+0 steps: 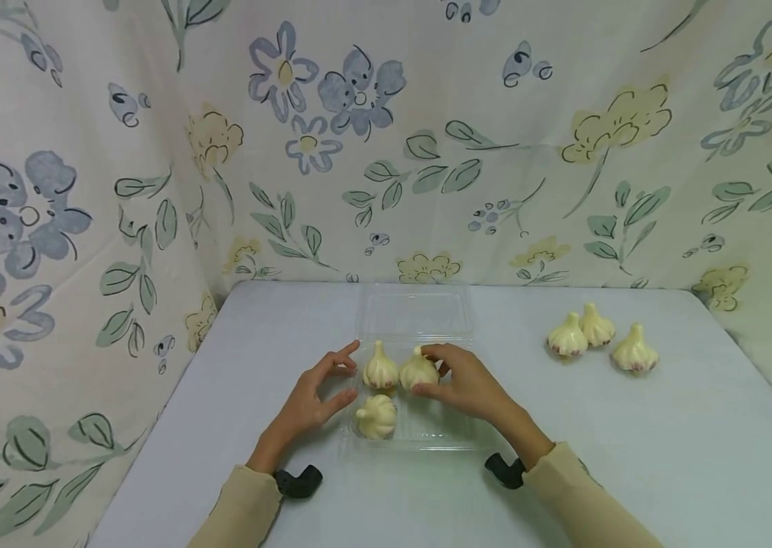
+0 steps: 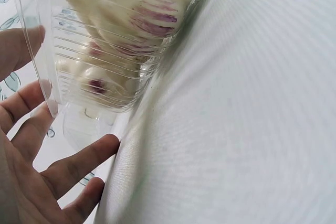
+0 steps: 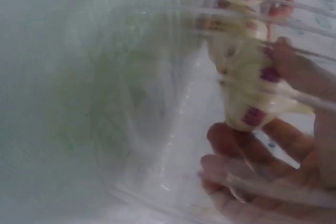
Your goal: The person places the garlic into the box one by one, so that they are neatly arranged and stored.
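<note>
A clear plastic clamshell box (image 1: pixel 437 435) lies on the table, its lid (image 1: pixel 416 312) folded back flat. My right hand (image 1: pixel 468 387) holds a garlic bulb (image 1: pixel 418 371) by its sides, in the box's far right part; in the right wrist view fingers and thumb flank this bulb (image 3: pixel 249 90), seen blurred through the plastic wall. Two more garlic bulbs sit in the left half: an upright one (image 1: pixel 380 371) at the back and a tipped one (image 1: pixel 376 418) in front. My left hand (image 1: pixel 309 401) is spread beside the box's left wall, fingertips near the rim (image 2: pixel 51 98).
Several garlic bulbs are on the table: two close together (image 1: pixel 567 336) at the right rear and one (image 1: pixel 636 350) just right of them. A white cloth covers the table (image 1: pixel 633 457). A flowered curtain (image 1: pixel 427 152) hangs behind and at the left.
</note>
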Available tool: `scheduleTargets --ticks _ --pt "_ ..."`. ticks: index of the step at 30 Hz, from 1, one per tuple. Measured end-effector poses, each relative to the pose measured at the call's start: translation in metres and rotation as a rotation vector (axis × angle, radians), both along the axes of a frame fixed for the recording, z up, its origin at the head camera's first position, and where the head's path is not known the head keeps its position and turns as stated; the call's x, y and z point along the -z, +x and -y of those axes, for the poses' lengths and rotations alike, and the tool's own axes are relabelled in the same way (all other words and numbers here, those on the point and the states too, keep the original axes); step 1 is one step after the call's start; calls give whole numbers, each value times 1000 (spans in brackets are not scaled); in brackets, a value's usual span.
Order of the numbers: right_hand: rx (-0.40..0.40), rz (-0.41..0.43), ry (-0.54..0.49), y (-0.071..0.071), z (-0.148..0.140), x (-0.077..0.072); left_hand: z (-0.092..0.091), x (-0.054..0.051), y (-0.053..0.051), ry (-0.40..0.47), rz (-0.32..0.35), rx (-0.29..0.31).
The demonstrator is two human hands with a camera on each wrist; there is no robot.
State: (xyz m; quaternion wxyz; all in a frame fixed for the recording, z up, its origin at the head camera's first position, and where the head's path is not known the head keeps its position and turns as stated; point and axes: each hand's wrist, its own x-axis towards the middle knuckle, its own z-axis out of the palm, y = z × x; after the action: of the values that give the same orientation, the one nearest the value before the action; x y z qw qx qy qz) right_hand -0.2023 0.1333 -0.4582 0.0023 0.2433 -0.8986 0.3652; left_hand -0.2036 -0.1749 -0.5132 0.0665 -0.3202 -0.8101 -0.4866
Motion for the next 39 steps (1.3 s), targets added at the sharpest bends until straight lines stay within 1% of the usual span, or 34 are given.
scheduleTargets --ticks 4,10,12,17,23,30,34,39 --pt "7 -8 52 0 1 1 0 -1 0 -1 5 1" --pt "34 5 98 -1 4 1 -1 -3 1 6 -22 1" --pt "43 13 104 -1 6 1 -1 -4 2 9 -21 2" --pt "55 26 113 -2 8 2 -1 -3 1 16 6 4" --pt "66 27 134 -2 9 2 -1 -1 0 -4 -9 -10" --pt "85 38 154 -1 10 1 -2 -1 1 -5 -23 -16" --pt "87 36 155 -1 10 2 -2 -3 1 -2 -18 -10" --pt "96 37 166 1 10 3 -2 -1 1 6 -7 -9"
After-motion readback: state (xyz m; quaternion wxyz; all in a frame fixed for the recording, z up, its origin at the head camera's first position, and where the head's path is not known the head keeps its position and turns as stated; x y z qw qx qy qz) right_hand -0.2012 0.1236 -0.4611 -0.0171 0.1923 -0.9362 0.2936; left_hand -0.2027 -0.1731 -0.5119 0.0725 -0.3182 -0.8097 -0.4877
